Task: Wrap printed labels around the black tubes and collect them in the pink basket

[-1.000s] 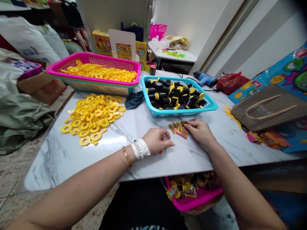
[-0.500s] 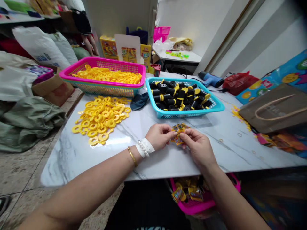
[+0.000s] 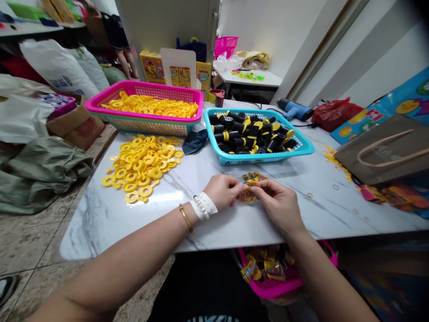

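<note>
Between my two hands, just above the marble-patterned table (image 3: 214,232), is a small crinkled yellow printed packet (image 3: 247,197). My left hand (image 3: 224,191) pinches its left side with thumb and forefinger. From the right, my right hand (image 3: 277,201) pinches it with thumb and fingers. Beyond the hands stands a light-blue basket (image 3: 221,157) full of black cylinders (image 3: 239,142) with yellow ends. A heap of yellow plastic rings with tabs (image 3: 144,163) lies left of my hands. Whether the packet holds anything is hidden by my fingers.
A pink basket (image 3: 97,105) of yellow rings stands back left. Another pink basket (image 3: 268,290), below the table edge, holds yellow packets. At right are a blue heat gun (image 3: 295,109), a red bag (image 3: 335,114) and a brown paper bag (image 3: 385,152). A person's legs (image 3: 125,62) show far back.
Both hands stay on the packet, which has tilted and shifted slightly between the fingers. The camera view has moved a little; the baskets and heap are unchanged.
</note>
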Demonstrator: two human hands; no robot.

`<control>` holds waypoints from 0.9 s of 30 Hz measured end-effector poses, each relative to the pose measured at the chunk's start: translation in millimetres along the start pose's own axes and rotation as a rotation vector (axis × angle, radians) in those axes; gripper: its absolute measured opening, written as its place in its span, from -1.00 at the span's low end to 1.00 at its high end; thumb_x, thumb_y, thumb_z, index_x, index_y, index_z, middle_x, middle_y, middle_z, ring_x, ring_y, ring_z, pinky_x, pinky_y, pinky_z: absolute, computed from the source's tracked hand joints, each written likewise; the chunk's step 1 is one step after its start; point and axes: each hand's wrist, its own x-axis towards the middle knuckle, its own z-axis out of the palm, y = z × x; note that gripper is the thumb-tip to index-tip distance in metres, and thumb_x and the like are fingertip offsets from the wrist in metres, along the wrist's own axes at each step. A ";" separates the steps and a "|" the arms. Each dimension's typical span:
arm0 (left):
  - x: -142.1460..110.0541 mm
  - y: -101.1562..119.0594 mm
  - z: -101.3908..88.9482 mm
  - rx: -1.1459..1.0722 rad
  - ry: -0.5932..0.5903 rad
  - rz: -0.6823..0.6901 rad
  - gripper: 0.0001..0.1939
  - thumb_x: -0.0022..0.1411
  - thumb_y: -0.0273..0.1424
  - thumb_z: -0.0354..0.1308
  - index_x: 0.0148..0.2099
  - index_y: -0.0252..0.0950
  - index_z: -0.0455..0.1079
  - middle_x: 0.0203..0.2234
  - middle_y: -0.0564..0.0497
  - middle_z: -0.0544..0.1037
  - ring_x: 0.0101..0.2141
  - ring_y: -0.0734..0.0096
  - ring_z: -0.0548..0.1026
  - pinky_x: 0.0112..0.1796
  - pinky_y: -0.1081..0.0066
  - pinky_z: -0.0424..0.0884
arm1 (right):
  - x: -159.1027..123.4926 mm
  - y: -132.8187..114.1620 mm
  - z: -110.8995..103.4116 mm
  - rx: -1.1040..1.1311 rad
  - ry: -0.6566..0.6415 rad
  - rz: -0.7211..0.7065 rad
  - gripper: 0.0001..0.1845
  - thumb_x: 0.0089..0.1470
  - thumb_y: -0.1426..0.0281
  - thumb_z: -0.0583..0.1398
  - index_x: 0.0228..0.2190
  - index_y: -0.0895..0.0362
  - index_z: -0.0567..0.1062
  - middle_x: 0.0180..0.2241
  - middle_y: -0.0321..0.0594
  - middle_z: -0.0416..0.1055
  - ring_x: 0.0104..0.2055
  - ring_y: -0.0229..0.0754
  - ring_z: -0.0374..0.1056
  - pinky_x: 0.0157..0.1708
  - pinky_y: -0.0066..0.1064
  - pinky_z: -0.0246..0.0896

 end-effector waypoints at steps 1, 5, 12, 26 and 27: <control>0.4 -0.4 0.2 -0.007 -0.008 -0.043 -0.58 0.30 -0.15 0.11 -0.52 -0.30 0.43 -0.76 0.10 0.37 -0.64 0.47 0.33 -0.47 0.46 0.21 | 1.1 -0.9 -1.8 -0.012 0.059 0.006 -0.74 0.06 0.18 0.32 -0.40 0.14 0.60 -0.44 -0.23 0.55 -0.43 -0.18 0.40 -0.37 -0.36 0.31; -0.5 2.2 -0.7 0.097 0.237 0.000 -0.67 0.22 -0.15 0.22 -0.41 -0.32 0.48 -0.59 0.01 0.50 -0.51 0.40 0.42 -0.39 0.44 0.29 | 5.6 -4.5 -6.5 0.062 0.198 0.059 -0.71 0.07 0.16 0.30 -0.43 0.14 0.59 -0.53 -0.27 0.49 -0.48 -0.20 0.36 -0.43 -0.39 0.25; -19.2 17.1 6.1 -0.046 0.468 0.363 -0.74 0.30 -0.28 0.16 -0.39 -0.31 0.49 -0.52 0.01 0.49 -0.50 0.49 0.38 -0.41 0.48 0.31 | -3.2 -15.2 7.1 0.080 0.243 0.041 -0.60 0.17 0.09 0.20 -0.53 0.11 0.43 -0.64 -0.35 0.31 -0.59 -0.29 0.18 -0.55 -0.44 0.11; -14.8 9.2 9.3 -0.072 0.492 0.329 -0.71 0.30 -0.30 0.16 -0.38 -0.32 0.61 -0.53 -0.04 0.58 -0.49 0.43 0.48 -0.42 0.47 0.35 | -4.2 -4.7 16.4 -0.206 0.216 -0.201 -0.53 0.27 0.27 0.09 -0.66 0.11 0.26 -0.64 -0.36 0.17 -0.56 -0.29 0.16 -0.49 -0.41 0.04; -14.3 8.7 9.7 -0.069 0.476 0.324 -0.72 0.30 -0.31 0.17 -0.37 -0.32 0.62 -0.53 -0.04 0.58 -0.48 0.43 0.48 -0.41 0.47 0.35 | -5.5 -6.4 17.2 -0.201 0.216 -0.225 -0.54 0.27 0.27 0.09 -0.65 0.11 0.28 -0.63 -0.35 0.19 -0.55 -0.29 0.17 -0.48 -0.42 0.05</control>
